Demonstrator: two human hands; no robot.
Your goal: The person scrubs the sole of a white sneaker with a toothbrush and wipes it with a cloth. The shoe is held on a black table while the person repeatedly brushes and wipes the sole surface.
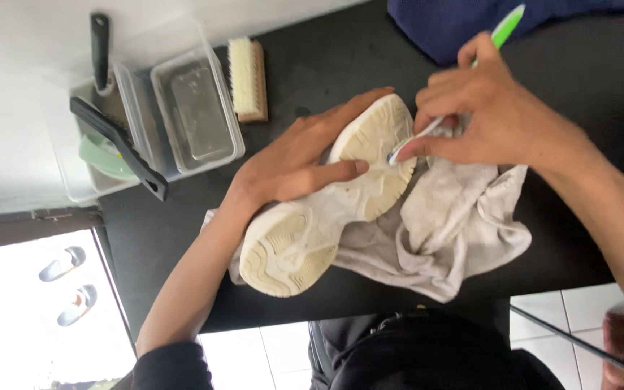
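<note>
A white sneaker (305,231) lies sole up on a black table (586,79), resting on a crumpled white cloth (456,224). My left hand (297,155) grips the shoe around its middle, thumb across the sole. My right hand (485,108) holds a toothbrush with a green and white handle (507,25). Its bristle head presses against the front edge of the sole, near my left fingertips.
Two clear plastic tubs (196,108) stand at the table's far left with black-handled brushes (117,144) in one. A wooden scrubbing brush (247,79) lies beside them. Blue fabric (456,22) sits at the top edge. A pair of sandals (63,263) is on the floor, lower left.
</note>
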